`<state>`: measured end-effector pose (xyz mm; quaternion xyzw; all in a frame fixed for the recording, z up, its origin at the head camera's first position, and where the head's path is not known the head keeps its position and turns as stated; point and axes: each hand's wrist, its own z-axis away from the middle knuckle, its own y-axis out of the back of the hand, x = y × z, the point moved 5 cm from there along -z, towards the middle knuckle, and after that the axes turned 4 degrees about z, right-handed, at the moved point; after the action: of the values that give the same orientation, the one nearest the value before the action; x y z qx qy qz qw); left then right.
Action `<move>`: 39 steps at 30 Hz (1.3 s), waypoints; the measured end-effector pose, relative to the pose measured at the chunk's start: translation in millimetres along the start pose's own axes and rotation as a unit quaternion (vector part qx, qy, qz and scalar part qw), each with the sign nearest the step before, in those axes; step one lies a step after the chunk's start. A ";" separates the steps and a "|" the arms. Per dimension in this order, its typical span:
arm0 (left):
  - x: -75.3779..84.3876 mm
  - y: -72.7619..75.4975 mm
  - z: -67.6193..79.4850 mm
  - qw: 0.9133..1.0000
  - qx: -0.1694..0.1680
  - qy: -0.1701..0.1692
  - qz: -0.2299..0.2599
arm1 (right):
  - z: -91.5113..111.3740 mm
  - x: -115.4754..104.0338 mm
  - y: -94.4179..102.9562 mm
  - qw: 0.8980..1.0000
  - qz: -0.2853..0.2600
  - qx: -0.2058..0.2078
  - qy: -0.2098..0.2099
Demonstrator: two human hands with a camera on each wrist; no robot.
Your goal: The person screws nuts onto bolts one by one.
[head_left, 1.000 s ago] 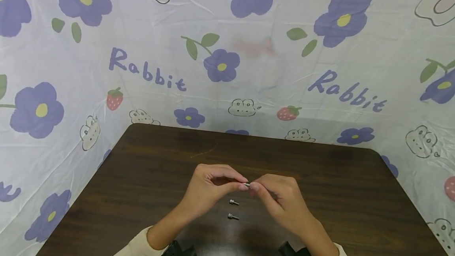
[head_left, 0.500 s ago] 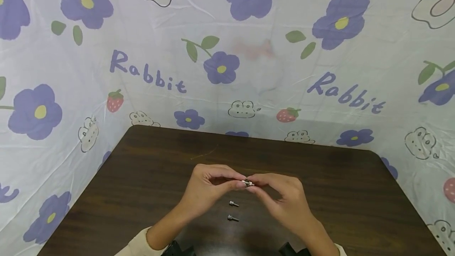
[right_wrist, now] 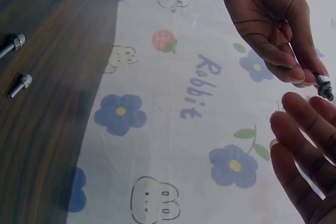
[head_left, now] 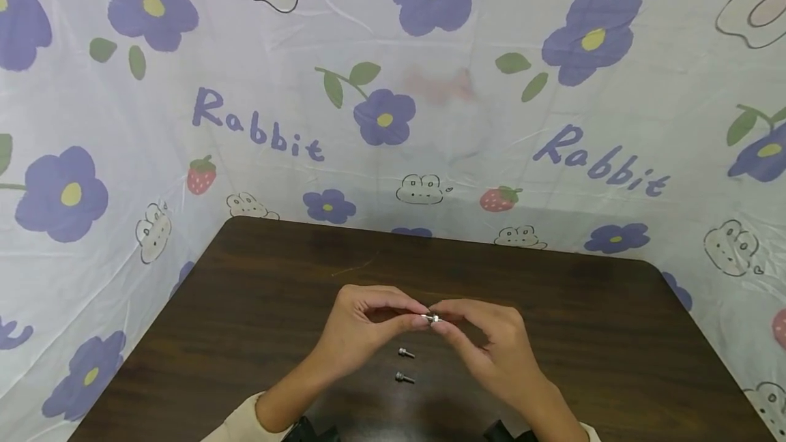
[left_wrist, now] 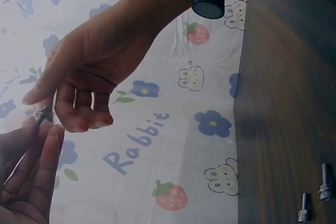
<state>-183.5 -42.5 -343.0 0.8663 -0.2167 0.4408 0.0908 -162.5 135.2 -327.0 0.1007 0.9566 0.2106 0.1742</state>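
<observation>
Above the table, my left hand [head_left: 359,329] pinches a small silver bolt [head_left: 428,318] between thumb and index finger. My right hand [head_left: 491,336] meets it from the other side, thumb and index fingertips around the bolt's other end, where a wider metal ring or nut [head_left: 435,318] shows. In the left wrist view the bolt [left_wrist: 44,113] sits among the fingertips of both hands, partly hidden. From the right wrist, the same bolt [right_wrist: 324,86] juts from the left fingertips, and the other fingers of my right hand [right_wrist: 307,153] are spread.
Two more bolts, one [head_left: 406,352] behind the other [head_left: 404,378], lie on the dark wooden table [head_left: 270,292] below the hands. A white cloth [head_left: 454,149] printed with flowers and rabbits hangs behind the table and along its sides.
My right fingertips have parted a little and shifted around the bolt's end, baring the ring or nut there. The left hand keeps its pinch almost in place.
</observation>
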 end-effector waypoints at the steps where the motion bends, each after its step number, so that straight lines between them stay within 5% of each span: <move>1: -0.1 0.5 -0.2 1.000 0.003 0.000 -0.003 | -0.6 -0.1 0.6 1.000 -0.001 0.003 0.002; 9: -1.1 2.1 -0.3 1.000 0.011 0.012 -0.011 | -1.2 -0.4 2.0 1.000 0.006 0.010 0.025; 19: -1.2 1.3 -0.8 1.000 0.005 0.004 -0.010 | 1.5 2.2 -2.7 0.999 0.008 -0.039 -0.016; 39: -1.1 0.7 0.5 1.000 0.013 0.015 -0.008 | 0.1 0.0 -0.3 1.000 0.022 -0.018 0.005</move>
<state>-184.0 -43.0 -344.2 0.8624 -0.2029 0.4556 0.0867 -162.5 134.9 -327.2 0.1171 0.9513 0.2320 0.1661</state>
